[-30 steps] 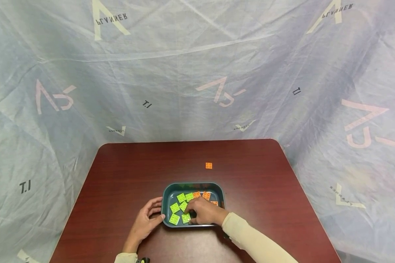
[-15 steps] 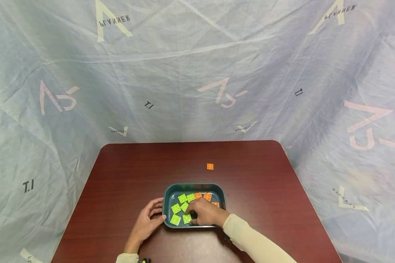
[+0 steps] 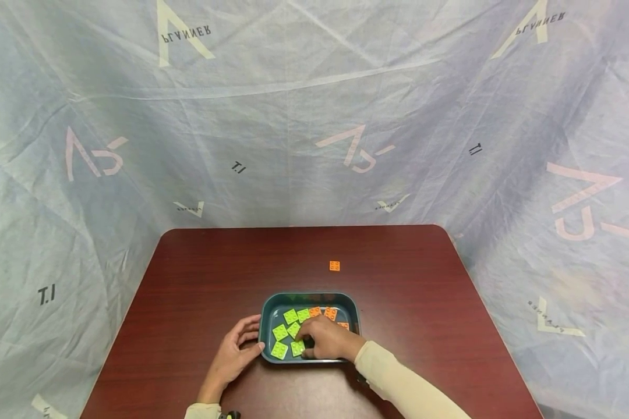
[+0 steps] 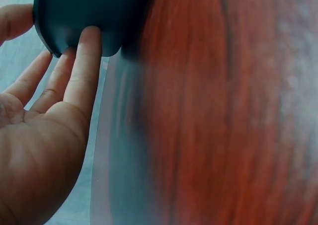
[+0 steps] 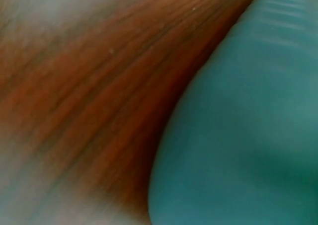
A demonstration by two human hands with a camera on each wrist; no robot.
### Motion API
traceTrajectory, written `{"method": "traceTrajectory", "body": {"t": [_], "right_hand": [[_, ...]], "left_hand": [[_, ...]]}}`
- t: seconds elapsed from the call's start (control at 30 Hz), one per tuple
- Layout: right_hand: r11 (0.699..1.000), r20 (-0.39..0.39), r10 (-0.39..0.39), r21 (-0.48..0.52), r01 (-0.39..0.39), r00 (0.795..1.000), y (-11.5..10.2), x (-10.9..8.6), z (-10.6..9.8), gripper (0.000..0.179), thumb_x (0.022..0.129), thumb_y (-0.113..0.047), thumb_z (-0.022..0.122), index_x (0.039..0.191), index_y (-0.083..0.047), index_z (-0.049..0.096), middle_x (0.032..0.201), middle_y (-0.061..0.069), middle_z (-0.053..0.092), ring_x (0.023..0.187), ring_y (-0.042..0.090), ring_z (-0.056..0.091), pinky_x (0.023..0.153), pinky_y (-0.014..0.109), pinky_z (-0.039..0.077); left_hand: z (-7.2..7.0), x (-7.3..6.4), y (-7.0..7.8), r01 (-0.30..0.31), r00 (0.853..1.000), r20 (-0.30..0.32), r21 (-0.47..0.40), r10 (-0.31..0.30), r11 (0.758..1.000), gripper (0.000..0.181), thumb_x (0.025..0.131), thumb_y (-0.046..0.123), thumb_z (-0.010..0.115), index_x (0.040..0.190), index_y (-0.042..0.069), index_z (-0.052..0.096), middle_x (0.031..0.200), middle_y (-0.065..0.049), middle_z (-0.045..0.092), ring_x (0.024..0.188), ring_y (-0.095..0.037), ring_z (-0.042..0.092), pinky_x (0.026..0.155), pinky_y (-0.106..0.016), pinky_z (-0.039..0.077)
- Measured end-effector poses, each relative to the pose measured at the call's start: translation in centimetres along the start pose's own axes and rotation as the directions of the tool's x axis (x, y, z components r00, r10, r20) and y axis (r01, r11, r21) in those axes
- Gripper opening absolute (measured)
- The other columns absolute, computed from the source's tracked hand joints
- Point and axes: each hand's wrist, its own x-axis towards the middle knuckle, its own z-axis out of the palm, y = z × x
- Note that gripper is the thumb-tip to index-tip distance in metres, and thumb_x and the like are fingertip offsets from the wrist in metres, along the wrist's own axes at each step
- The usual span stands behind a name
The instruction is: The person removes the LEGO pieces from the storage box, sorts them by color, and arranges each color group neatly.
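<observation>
A dark teal rectangular tray (image 3: 274, 314) stands on the table with several small flat studded toy bricks inside. My left hand (image 3: 233, 354) steadies its left end. In the left wrist view, the nearly straight fingers (image 4: 84, 71) touch the tray's outer wall (image 4: 74, 11). My right hand (image 3: 327, 339) reaches into the tray, thumb and forefinger pinching a green toy brick (image 3: 296, 348) near the front wall; the palm side is hidden. Other green bricks (image 3: 280, 332) lie to the left, and orange bricks (image 3: 331, 313) sit behind and right of the hand, partly covered.
One orange brick (image 3: 334, 266) lies on the dark red wooden table (image 3: 215, 262) beyond the tray. Pale printed cloth (image 3: 283, 145) hangs round the table's far and side edges. In the right wrist view, the tray's outer wall (image 5: 238, 135) is close and blurred.
The view shifts slightly. Both hands, the tray and the bricks keep the same places relative to each other.
</observation>
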Motion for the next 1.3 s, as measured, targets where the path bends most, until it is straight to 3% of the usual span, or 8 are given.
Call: {"method": "traceTrajectory", "body": {"t": [0.53, 0.73, 1.07, 1.3], "right_hand": [[0.992, -0.035, 0.083, 0.1, -0.079, 0.996, 0.5, -0.5, -0.9, 0.03, 0.087, -0.026, 0.089, 0.115, -0.019, 0.081, 0.108, -0.009, 0.078, 0.094, -0.002, 0.069, 0.081, 0.012, 0.053], [0.992, -0.097, 0.088, 0.096, -0.078, 0.991, 0.6, -0.6, -1.9, 0.031, 0.084, -0.026, 0.091, 0.113, -0.018, 0.082, 0.104, -0.009, 0.078, 0.091, 0.0, 0.07, 0.079, 0.013, 0.053], [0.986, -0.142, 0.093, 0.148, -0.072, 0.986, 1.2, -1.1, -3.2, 0.033, 0.086, -0.024, 0.09, 0.117, -0.015, 0.081, 0.11, -0.005, 0.078, 0.093, 0.006, 0.074, 0.079, 0.014, 0.056], [0.969, -0.175, 0.153, 0.221, -0.112, 0.973, 1.8, -1.1, -4.7, 0.035, 0.085, -0.019, 0.091, 0.116, -0.009, 0.079, 0.103, 0.0, 0.078, 0.088, 0.013, 0.076, 0.076, 0.023, 0.06]], "left_hand": [[-0.2, 0.3, -0.2, -0.004, 1.0, 0.007, -0.004, 0.004, 1.0, 0.062, 0.093, 0.0, 0.078, 0.15, 0.003, 0.053, 0.14, -0.028, 0.062, 0.12, -0.039, 0.065, 0.087, -0.028, 0.06], [-0.2, 0.2, -0.2, -0.008, 1.0, 0.003, -0.004, 0.008, 1.0, 0.062, 0.093, 0.0, 0.078, 0.15, 0.002, 0.053, 0.139, -0.029, 0.062, 0.118, -0.037, 0.066, 0.086, -0.028, 0.06], [0.0, 0.1, -0.1, 0.07, 0.997, -0.03, -0.002, -0.07, 0.998, 0.063, 0.09, 0.001, 0.081, 0.148, 0.01, 0.057, 0.14, -0.023, 0.064, 0.119, -0.032, 0.066, 0.088, -0.027, 0.06], [0.1, 0.0, -0.2, 0.028, 0.999, -0.028, -0.002, -0.028, 1.0, 0.063, 0.091, 0.0, 0.08, 0.149, 0.005, 0.055, 0.138, -0.027, 0.063, 0.116, -0.032, 0.068, 0.086, -0.028, 0.061]]}}
